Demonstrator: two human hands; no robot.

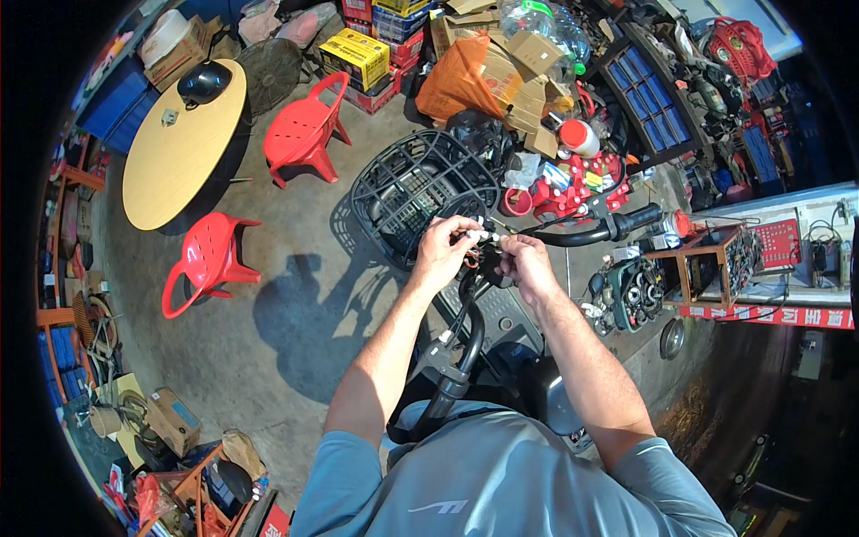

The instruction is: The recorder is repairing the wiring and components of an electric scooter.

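In front of me, both hands meet over the steering column of an electric scooter. My left hand point(440, 252) pinches a small white wire connector point(484, 236) between thumb and fingers. From the other side, my right hand point(530, 267) closes its fingertips at the connector's right end; whether it grips the plug or its wires is too small to tell. Loose wires point(472, 259) hang just below, partly hidden by the hands. The black handlebar point(475, 338) curves beneath my left forearm and out to the right grip point(638, 219). A black basket point(360, 199) sits ahead of the column.
Two red plastic chairs point(302, 132) and a round wooden table point(170, 183) stand at the left. Cardboard boxes, an orange bag point(463, 79) and red parts point(582, 183) pile up beyond the basket. To the right are a crate of parts point(637, 291) and a wooden-framed stand point(689, 268).
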